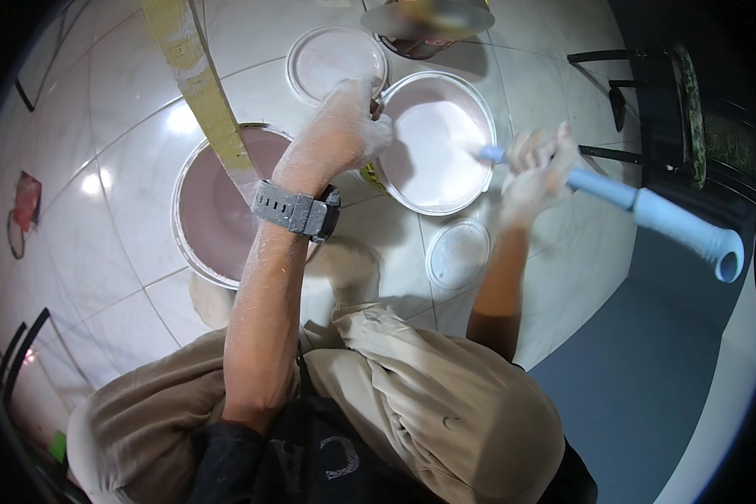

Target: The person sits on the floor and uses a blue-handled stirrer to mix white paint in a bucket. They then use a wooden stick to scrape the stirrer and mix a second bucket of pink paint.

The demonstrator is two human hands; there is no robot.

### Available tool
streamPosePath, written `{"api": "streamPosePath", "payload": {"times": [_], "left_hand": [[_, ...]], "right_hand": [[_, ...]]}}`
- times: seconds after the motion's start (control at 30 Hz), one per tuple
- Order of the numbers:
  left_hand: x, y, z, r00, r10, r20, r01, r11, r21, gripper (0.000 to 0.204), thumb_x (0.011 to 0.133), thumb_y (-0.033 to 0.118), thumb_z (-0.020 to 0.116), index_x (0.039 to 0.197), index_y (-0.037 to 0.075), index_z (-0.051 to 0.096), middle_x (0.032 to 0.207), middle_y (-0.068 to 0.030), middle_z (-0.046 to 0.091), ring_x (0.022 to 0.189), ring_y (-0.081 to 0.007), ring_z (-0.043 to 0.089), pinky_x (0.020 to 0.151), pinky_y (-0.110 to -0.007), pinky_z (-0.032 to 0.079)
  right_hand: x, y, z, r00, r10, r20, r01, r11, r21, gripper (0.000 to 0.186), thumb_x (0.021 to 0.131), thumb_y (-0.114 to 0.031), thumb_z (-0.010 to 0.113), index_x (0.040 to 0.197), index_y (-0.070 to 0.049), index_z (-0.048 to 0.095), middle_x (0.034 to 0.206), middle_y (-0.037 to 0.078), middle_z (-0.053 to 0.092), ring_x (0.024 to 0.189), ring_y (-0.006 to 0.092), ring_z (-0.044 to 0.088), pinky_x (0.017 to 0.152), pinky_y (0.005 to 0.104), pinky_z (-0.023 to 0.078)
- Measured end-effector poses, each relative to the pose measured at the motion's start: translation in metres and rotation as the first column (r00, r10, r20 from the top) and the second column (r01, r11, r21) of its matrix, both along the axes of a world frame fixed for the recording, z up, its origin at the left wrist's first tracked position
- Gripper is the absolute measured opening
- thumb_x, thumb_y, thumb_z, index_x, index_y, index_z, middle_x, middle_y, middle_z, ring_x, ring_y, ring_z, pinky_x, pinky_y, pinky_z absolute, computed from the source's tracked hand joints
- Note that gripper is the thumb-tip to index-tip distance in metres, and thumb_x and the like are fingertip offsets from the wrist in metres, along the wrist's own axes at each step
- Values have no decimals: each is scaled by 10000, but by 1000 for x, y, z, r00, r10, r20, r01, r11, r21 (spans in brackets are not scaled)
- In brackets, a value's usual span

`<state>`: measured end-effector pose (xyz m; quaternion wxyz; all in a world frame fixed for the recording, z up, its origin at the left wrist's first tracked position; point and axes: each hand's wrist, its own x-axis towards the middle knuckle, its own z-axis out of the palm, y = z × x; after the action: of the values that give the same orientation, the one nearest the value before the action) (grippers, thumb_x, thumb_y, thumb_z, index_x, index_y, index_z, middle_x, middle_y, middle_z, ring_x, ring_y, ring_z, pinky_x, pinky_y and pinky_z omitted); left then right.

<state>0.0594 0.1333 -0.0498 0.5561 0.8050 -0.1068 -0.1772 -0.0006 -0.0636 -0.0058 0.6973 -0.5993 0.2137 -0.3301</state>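
Note:
My right hand [539,172], coated in white, wraps around a light blue pole [605,186] with a thicker, hollow-ended grip that points to the lower right. The pole's other end reaches down into a white bucket [489,116] holding smooth white paint-like liquid; that tip is blurred. My left hand [352,122], also dusted white and with a grey watch above the wrist, is closed at the left rim of this bucket. Its fingertips are partly hidden. Below my left forearm stands a larger bucket [179,214] with pinkish residue inside, and a yellow-stained wooden plank [194,76] leans into it.
A round bucket lid [327,63] lies behind my left hand, and a smaller round lid [458,254] near my right forearm. A dark can [420,46] with a disc on top stands at the back. Metal-legged furniture [689,118] is at the right. Tiles cover the floor.

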Motion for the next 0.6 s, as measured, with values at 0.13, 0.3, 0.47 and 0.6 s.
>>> {"api": "streamPosePath", "payload": {"times": [0.13, 0.3, 0.47, 0.6], "left_hand": [[0, 1, 1, 1000, -12, 20, 11, 999, 45, 395, 755, 78, 559, 1099, -115, 576, 927, -309, 650, 898, -405, 655, 844, -420, 507], [-1, 2, -8, 997, 36, 73, -37, 999, 12, 404, 751, 89, 562, 1093, -125, 572, 950, -313, 645, 925, -413, 645, 857, -416, 503], [-4, 0, -18, 992, 86, 93, -87, 996, -2, 374, 744, 88, 568, 1045, -134, 568, 935, -325, 631, 915, -434, 631, 847, -434, 498], [-2, 2, -23, 994, 55, 98, -65, 993, 100, 531, 805, 138, 570, 1253, -134, 482, 982, -291, 665, 935, -356, 672, 836, -377, 519]], "right_hand": [[-22, 35, 15, 989, 102, -105, -94, 992, 78, 417, 904, -217, 560, 586, -168, 295, 479, -38, 213, 357, 77, 174, 353, 249, 132], [-10, 14, 52, 975, 208, 75, -219, 953, 209, 441, 914, -250, 525, 553, -187, 278, 451, -54, 191, 357, 81, 127, 356, 251, 123], [-10, 16, 126, 975, 155, 160, -154, 988, -18, 454, 946, -246, 458, 532, -200, 278, 426, -53, 194, 341, 77, 108, 346, 256, 114], [-14, 11, 172, 928, 294, 227, -238, 940, -243, 447, 972, -219, 375, 536, -206, 281, 420, -46, 217, 338, 71, 108, 344, 240, 127]]}}
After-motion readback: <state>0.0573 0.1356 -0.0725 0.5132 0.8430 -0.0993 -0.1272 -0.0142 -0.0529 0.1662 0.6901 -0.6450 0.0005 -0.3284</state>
